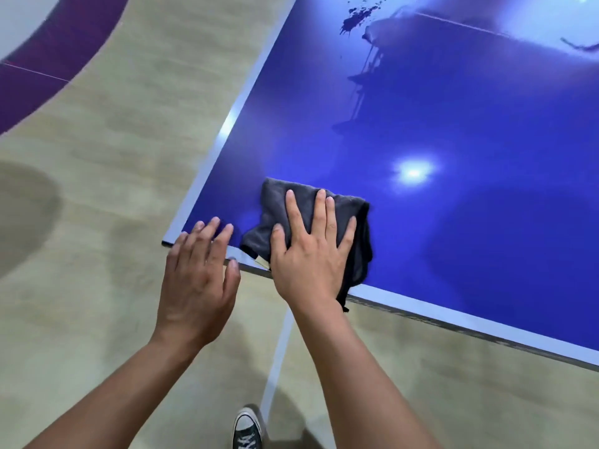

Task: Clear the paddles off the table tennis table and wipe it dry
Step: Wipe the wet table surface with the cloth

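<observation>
In the head view my right hand (311, 254) lies flat with fingers spread, pressing the dark cloth (274, 205) onto the near left corner of the blue table (421, 131). My left hand (201, 270) is loosely open, holds nothing, and rests on that corner's edge. No paddles show. I judge that flat-palmed, overlapping strokes toward the far splashes (351, 19) would work best.

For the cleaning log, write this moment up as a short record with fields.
table: blue, glossy, near corner in view
cloth: dark grey, crumpled, lying on the table by that corner
right hand: flat on the cloth, fingers spread
left hand: fingers straight, resting on the table corner
splashes: dark spatter on the far part of the table
paddles: none in view
</observation>
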`<action>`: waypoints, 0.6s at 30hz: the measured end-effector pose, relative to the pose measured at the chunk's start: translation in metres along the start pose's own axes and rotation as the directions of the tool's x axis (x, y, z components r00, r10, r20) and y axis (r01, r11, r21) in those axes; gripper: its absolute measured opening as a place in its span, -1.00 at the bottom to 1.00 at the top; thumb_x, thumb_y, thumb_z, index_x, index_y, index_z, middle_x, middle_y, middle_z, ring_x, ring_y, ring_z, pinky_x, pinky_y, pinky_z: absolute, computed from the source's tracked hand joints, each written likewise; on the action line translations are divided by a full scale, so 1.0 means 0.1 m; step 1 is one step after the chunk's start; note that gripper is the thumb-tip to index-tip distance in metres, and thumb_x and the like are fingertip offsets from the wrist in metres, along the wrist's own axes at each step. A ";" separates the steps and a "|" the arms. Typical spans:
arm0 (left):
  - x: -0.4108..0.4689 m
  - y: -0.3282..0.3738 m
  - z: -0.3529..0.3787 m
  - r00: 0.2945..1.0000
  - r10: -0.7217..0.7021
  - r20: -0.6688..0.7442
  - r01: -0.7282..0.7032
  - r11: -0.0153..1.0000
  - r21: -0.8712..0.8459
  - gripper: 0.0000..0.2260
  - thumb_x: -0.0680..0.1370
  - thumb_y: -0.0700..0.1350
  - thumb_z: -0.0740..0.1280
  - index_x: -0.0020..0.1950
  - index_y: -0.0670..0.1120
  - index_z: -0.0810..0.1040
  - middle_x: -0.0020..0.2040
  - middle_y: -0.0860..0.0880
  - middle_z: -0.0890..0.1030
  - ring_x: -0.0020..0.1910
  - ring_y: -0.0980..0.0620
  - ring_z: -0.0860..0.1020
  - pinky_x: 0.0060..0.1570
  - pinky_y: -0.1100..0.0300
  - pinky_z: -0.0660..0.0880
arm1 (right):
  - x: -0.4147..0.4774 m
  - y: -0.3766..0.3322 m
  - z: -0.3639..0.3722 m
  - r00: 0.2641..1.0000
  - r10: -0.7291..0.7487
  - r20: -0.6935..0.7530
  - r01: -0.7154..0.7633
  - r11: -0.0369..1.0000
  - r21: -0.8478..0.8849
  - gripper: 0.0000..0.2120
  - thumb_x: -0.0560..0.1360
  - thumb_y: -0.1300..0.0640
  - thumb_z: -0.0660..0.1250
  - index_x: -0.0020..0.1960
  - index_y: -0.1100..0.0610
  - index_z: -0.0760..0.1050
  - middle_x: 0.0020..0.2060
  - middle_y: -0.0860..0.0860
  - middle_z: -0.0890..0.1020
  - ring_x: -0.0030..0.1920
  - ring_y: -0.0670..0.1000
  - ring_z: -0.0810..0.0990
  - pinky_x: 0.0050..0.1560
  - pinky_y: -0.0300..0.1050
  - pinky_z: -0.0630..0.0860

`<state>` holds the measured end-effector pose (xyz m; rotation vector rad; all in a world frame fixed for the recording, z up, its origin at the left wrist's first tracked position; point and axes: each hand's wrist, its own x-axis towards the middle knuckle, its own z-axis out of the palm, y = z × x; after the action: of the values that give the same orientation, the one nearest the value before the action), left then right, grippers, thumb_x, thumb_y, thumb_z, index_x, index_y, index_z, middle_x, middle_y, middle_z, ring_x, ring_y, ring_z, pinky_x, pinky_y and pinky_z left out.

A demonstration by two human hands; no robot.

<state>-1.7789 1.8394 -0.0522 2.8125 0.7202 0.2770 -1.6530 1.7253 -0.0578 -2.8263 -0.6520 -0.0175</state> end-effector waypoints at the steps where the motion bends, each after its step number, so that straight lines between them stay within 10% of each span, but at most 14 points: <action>1: -0.01 0.00 -0.01 1.000 0.009 0.016 -0.009 1.000 0.005 -0.50 0.63 0.01 0.08 0.50 -0.19 0.41 0.51 -0.21 0.40 0.51 -0.24 0.33 0.51 -0.18 0.22 | 0.08 -0.02 0.01 0.999 0.037 0.004 -0.037 0.999 0.003 -0.43 0.66 -0.23 -0.06 0.65 -0.22 0.00 0.67 0.07 -0.01 0.66 0.02 -0.12 0.57 0.31 -0.22; 18: 2.02 0.22 0.26 0.983 0.156 0.098 -0.159 0.987 0.020 -0.44 0.62 0.11 0.07 0.60 -0.04 0.31 0.62 -0.15 0.23 0.60 -0.17 0.20 0.58 -0.10 0.07 | 2.72 0.41 0.00 0.978 0.205 0.041 -0.205 0.979 -0.003 -0.42 0.66 -0.24 -0.12 0.66 -0.21 -0.08 0.67 0.05 -0.06 0.65 0.02 -0.19 0.55 0.30 -0.34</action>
<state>-1.5890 1.9155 -0.0465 2.8910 0.4859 0.1576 -1.3901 1.8065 -0.0493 -2.8845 -0.3651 0.0769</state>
